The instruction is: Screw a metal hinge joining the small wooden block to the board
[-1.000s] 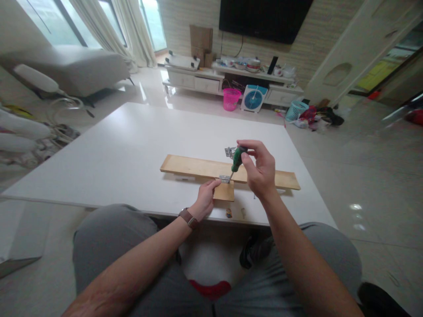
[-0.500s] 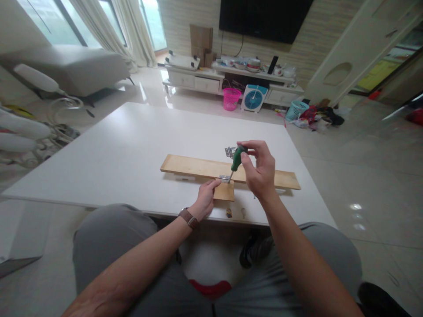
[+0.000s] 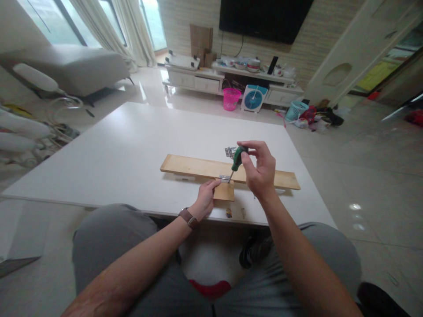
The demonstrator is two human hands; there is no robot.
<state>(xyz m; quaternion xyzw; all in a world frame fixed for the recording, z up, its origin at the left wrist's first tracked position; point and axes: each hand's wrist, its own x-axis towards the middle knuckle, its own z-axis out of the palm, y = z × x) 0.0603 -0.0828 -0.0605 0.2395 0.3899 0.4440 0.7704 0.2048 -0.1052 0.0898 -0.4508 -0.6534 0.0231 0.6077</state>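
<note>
A long wooden board [image 3: 191,166] lies across the white table [image 3: 132,149]. A small wooden block [image 3: 225,193] sits against its near edge, joined by a metal hinge [image 3: 224,178]. My right hand [image 3: 261,169] is closed around a green-handled screwdriver [image 3: 237,159], whose tip rests on the hinge. My left hand [image 3: 205,198] grips the left side of the small block, its thumb by the hinge. A watch is on my left wrist.
More hinges [image 3: 229,151] lie behind the board. Two small bits [image 3: 235,213] lie near the table's front edge. Beyond the table are a pink basket [image 3: 231,98], a blue fan [image 3: 253,98], a TV cabinet and a grey sofa [image 3: 66,66].
</note>
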